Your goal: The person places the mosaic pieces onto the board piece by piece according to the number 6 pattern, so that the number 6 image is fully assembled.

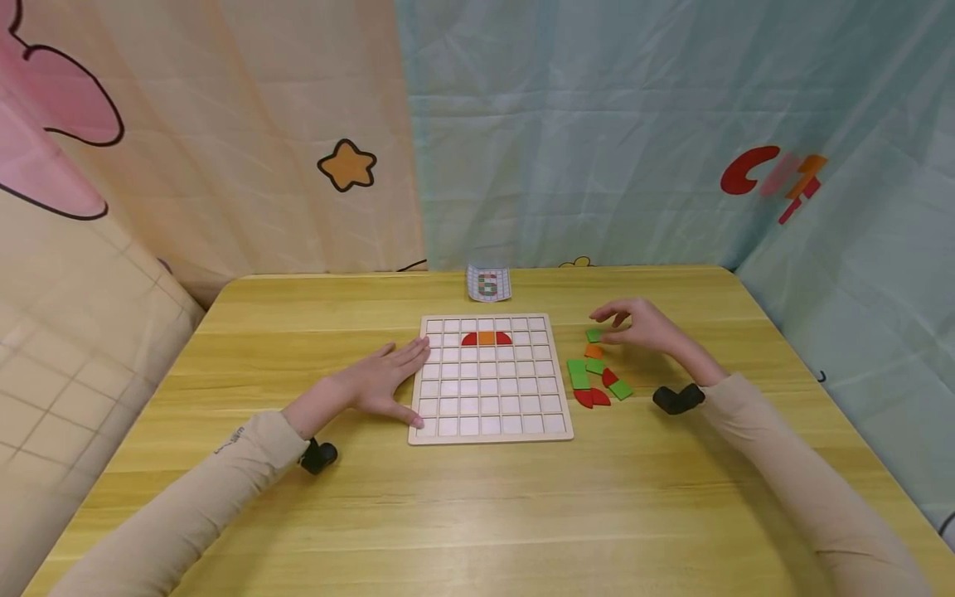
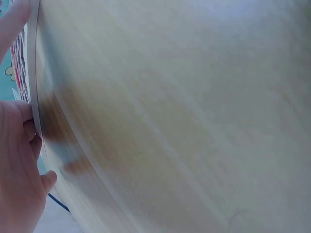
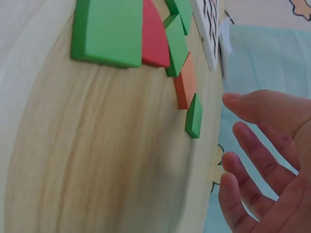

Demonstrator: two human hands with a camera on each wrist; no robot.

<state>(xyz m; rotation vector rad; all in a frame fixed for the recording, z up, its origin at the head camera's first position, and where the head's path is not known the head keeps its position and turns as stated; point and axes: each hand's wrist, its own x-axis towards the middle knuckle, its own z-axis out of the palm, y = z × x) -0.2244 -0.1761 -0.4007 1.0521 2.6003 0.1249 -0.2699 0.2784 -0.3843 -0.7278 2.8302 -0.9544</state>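
A white grid board (image 1: pixel 488 396) with a wooden rim lies mid-table. In one of its upper rows an orange square (image 1: pixel 487 338) sits between two red quarter-round tiles (image 1: pixel 469 339). My left hand (image 1: pixel 384 380) rests on the board's left edge, fingers and thumb spread. Beside the board on the right lie loose green, orange and red tiles (image 1: pixel 578 374). Above the farthest green tile (image 1: pixel 593 335) hovers my right hand (image 1: pixel 634 324). Its fingers (image 3: pixel 257 150) are loosely bent, with nothing between them in the right wrist view.
Behind the board is a small card (image 1: pixel 488 284) printed with a coloured figure on a grid. A patterned curtain (image 1: pixel 522 166) hangs past the table's far edge. Each wrist carries a black camera mount (image 1: pixel 677 400).
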